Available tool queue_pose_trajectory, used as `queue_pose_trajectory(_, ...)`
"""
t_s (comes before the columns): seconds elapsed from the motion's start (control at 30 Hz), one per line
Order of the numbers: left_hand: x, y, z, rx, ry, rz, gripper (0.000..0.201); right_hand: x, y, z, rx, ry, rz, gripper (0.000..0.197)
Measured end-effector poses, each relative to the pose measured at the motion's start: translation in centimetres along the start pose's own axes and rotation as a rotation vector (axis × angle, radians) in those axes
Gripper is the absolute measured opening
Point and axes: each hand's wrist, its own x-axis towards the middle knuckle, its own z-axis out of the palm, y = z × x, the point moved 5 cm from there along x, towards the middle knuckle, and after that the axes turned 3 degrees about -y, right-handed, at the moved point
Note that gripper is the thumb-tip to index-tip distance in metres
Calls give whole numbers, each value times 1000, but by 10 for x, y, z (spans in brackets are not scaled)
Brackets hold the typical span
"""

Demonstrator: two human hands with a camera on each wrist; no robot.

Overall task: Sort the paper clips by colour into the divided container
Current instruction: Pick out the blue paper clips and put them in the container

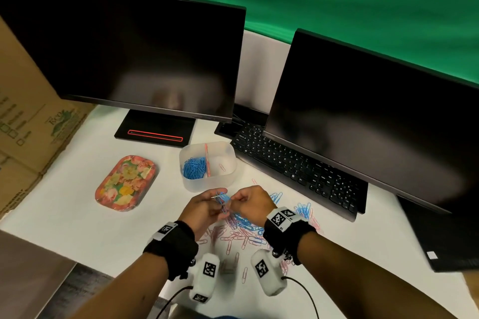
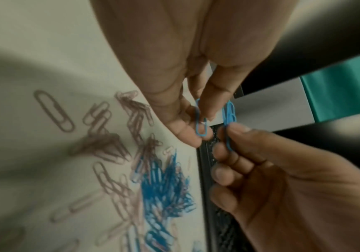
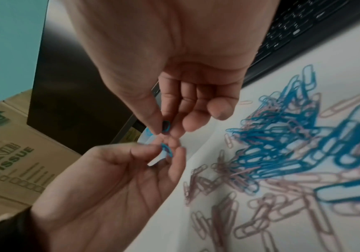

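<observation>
- Left hand (image 2: 181, 95) pinches one blue paper clip (image 2: 201, 119).
- Right hand (image 2: 271, 170) pinches more blue clips (image 2: 229, 119).
- They look tiny, light, springy and likely to tangle; best pinched at the rounded ends.

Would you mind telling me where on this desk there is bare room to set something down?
The white desk is bare left of the floral tray, up to the cardboard box, and between tray and divided container. It is crowded under both hands, where the loose paper clips spread towards the keyboard.

cardboard box (image 3: 13, 153), "tissue" printed
</observation>
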Motion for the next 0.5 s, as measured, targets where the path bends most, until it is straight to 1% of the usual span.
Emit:
queue_pose_trajectory(0.07, -2, 0, 5, -163, 7, -37, 33, 0, -7, 3, 13, 24, -11, 6)
queue_pose_trajectory(0.13, -4, 3, 8, -256, 36, -54, 30, -1, -15, 3, 9, 23, -43, 10)
queue_pose_trajectory(0.2, -6, 10, 8, -274, 67, -45, 28, -3, -22, 1, 42, -6, -93, 15)
queue_pose_trajectory(0.27, -10, 23, 7, -284, 65, -23, 23, -4, -25, -5, 99, -2, -132, 13)
queue_pose_trajectory(0.37, -17, 54, 6, -296, 51, 43, 17, -2, -15, -22, 184, 81, -117, 5)
queue_pose_trajectory(0.43, -15, 77, -1, -277, 112, 73, 15, -1, 2, -35, 200, 117, -75, 3)
queue_pose_trajectory(0.5, -6, 95, -12, -263, 211, 69, 17, -6, 19, -46, 170, 144, -27, 9)
